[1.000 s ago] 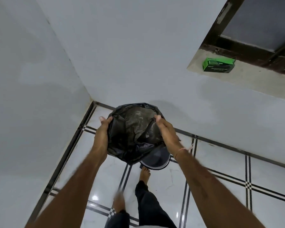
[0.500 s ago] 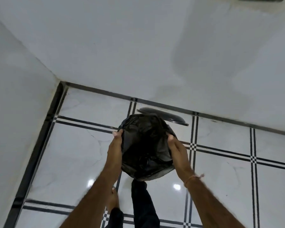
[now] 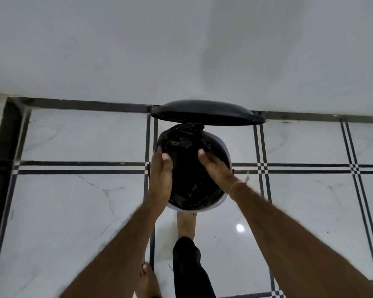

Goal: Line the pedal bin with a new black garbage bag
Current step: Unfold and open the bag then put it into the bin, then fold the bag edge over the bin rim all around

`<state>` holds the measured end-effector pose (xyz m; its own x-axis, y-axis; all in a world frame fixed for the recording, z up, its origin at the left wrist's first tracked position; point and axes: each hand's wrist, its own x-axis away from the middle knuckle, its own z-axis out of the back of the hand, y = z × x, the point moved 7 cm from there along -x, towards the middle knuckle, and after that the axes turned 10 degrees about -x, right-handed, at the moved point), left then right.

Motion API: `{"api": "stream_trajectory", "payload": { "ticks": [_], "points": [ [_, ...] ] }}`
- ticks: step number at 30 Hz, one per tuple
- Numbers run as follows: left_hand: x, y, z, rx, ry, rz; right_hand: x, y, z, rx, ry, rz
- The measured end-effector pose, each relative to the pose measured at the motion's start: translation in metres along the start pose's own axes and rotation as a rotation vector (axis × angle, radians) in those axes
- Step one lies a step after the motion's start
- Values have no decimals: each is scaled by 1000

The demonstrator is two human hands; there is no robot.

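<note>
Since the earlier frame the bag has come down from between raised hands into the mouth of the bin, and the view has tipped down onto it. The black garbage bag now sits bunched inside the pedal bin, between the two sets of fingers. The white rim is still bare on the near side, below the wrists.

The left hand lies flat against the bag's left flank, fingers straight and pressed together. The right hand presses the other side with its thumb out. Its fingers drop over the far edge into shadow, so I cannot tell whether they pinch the plastic.

Beyond the fingertips the lid stands raised, and the foot near the bin's base probably holds the pedal, which is hidden.

What could go wrong, as I judge it:
- If that foot eases, the lid falls on the knuckles.
- If the bag's mouth is not folded over the rim, it slides inside.
- Hard stretching may tear thin plastic.

Count: one bin, one lid, one bag, two hands, two bare feet
</note>
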<state>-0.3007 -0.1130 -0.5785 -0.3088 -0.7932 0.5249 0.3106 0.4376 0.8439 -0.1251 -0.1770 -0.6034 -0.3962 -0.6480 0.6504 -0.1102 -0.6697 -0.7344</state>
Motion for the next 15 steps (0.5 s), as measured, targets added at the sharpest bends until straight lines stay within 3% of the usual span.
{"api": "stream_trajectory", "payload": {
  "ticks": [4, 7, 11, 15],
  "points": [
    [-21, -20, 1, -167, 66, -72, -23, 6, 0, -1, 45, 42],
    [-22, -46, 23, -172, 164, 45, -23, 17, 9, 41, 96, 75],
    [-9, -58, 42, -273, 184, 62, -16, 25, 24, -30, 143, 115],
    [-5, -36, 63, -621, 483, 56, -12, 29, 38, 21, 178, 138]
  ]
}}
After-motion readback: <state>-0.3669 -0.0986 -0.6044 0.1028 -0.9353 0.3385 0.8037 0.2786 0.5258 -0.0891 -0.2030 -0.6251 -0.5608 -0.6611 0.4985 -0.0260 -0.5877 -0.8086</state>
